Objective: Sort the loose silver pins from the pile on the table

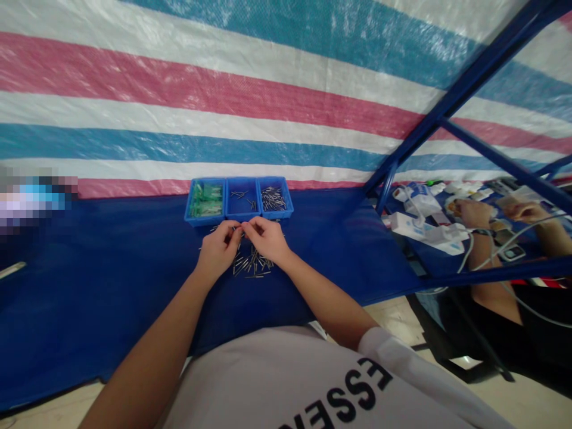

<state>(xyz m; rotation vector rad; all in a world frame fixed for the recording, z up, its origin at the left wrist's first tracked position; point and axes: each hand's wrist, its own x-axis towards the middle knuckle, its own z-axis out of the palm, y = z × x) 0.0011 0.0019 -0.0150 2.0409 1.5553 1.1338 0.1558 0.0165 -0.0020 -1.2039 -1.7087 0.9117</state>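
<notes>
My left hand (218, 247) and my right hand (268, 239) meet fingertip to fingertip just in front of the blue bins. The fingers of both are pinched together, and whatever is between them is too small to make out. Under and in front of the hands lies a loose pile of thin metal pins (252, 263), partly covered by the fingers. Behind them stand a left bin (190, 205) with green-tinted clear packets (207, 199), a middle bin (241, 205) with a few pins, and a right bin (289, 207) holding many short metal pins (273, 199).
A blue cloth (134, 286) covers the table, backed by a striped plastic sheet (268, 107). A blue metal frame (415, 128) rises at the right. Beyond it, another person's hands (476, 213) work among white boxes (426, 232) and cables. A pale stick (12, 270) lies far left.
</notes>
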